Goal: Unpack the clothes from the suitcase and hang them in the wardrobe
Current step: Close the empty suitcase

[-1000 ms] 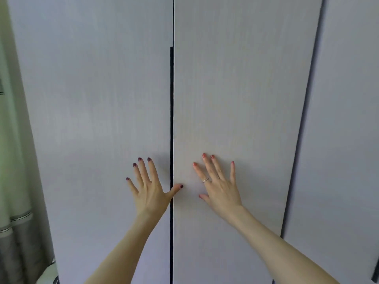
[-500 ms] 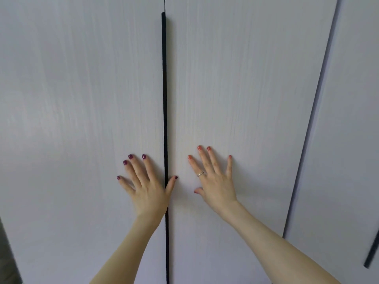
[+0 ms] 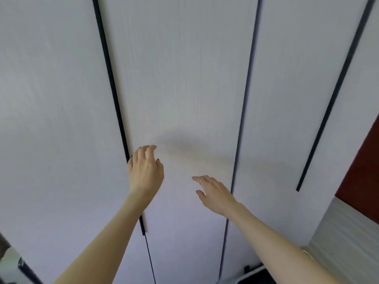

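Note:
The white wardrobe fills the view, all its doors closed. A long black handle strip runs down the seam between the two left doors. My left hand hovers in front of the middle door just right of that strip, fingers loosely curled and holding nothing. My right hand, with a ring on one finger, is lower and to the right, fingers relaxed and blurred, also holding nothing. No suitcase or clothes can be made out.
A second black handle strip runs down a door further right. A dark red panel and a grey ribbed surface border the wardrobe on the right. A dark object sits at the bottom edge.
Both hands have come off the doors they were pressing flat against, and their fingers have curled. The view has swung to the right and tilted.

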The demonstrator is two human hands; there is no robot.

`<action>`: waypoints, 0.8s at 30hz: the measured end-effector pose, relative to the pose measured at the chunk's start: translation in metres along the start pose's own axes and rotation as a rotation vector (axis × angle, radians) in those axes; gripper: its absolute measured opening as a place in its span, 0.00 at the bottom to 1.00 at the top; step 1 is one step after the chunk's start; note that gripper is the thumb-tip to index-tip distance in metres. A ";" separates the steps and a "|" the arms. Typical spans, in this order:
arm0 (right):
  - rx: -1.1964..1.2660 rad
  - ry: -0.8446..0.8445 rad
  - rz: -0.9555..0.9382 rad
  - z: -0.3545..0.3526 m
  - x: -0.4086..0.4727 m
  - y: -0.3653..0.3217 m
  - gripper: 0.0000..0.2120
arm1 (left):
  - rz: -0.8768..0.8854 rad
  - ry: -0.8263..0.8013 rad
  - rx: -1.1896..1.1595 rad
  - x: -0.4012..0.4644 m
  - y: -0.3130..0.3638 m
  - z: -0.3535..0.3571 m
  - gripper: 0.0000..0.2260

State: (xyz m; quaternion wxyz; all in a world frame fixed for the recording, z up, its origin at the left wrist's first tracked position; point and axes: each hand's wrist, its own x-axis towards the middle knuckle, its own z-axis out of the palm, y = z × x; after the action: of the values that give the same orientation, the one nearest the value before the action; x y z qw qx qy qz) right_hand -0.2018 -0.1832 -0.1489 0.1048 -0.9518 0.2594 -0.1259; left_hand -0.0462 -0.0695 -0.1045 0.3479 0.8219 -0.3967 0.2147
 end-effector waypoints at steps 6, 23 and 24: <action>0.154 -0.027 0.199 -0.011 -0.106 0.088 0.18 | 0.042 -0.450 -0.058 -0.079 0.095 0.059 0.14; 0.362 -0.240 0.928 0.125 -0.288 0.328 0.19 | 0.185 -1.270 -0.091 -0.250 0.194 0.328 0.13; 0.373 -0.224 0.955 0.141 -0.290 0.342 0.19 | 0.201 -1.289 -0.088 -0.260 0.190 0.353 0.13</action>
State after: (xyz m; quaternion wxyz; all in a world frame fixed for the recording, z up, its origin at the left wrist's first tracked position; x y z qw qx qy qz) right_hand -0.5622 -0.3020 -0.4270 0.3453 -0.7004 0.6247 -0.0056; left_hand -0.3253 -0.2852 -0.4268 0.0520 0.7297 -0.6092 -0.3060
